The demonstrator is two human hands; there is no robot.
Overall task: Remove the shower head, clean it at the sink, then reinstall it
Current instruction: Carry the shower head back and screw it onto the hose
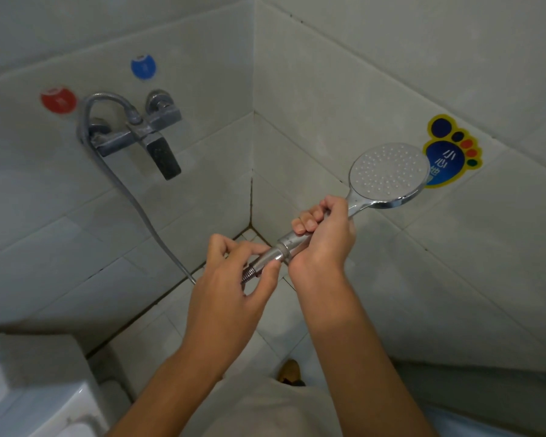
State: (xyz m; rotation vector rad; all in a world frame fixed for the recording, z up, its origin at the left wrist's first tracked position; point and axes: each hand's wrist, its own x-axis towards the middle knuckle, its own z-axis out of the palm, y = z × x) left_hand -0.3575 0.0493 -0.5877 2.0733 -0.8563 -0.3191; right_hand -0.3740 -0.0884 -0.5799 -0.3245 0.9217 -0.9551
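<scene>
The chrome shower head (pixel 390 173) has a round white spray face turned toward me, up at the right in front of the tiled corner. My right hand (pixel 323 234) grips its handle just below the head. My left hand (pixel 234 275) pinches the chrome hose nut (pixel 270 257) where the handle's end meets the metal hose (pixel 120 184). The hose runs down from the wall mixer tap (pixel 145 134) at the upper left and loops behind my left hand. Nut and handle end touch; I cannot tell whether they are still threaded together.
Red (pixel 58 100) and blue (pixel 143 67) round stickers sit above the tap. A foot-shaped warning sticker (pixel 453 152) is on the right wall behind the shower head. A white toilet tank (pixel 35 383) stands at the lower left. My foot (pixel 290 372) is on the tiled floor.
</scene>
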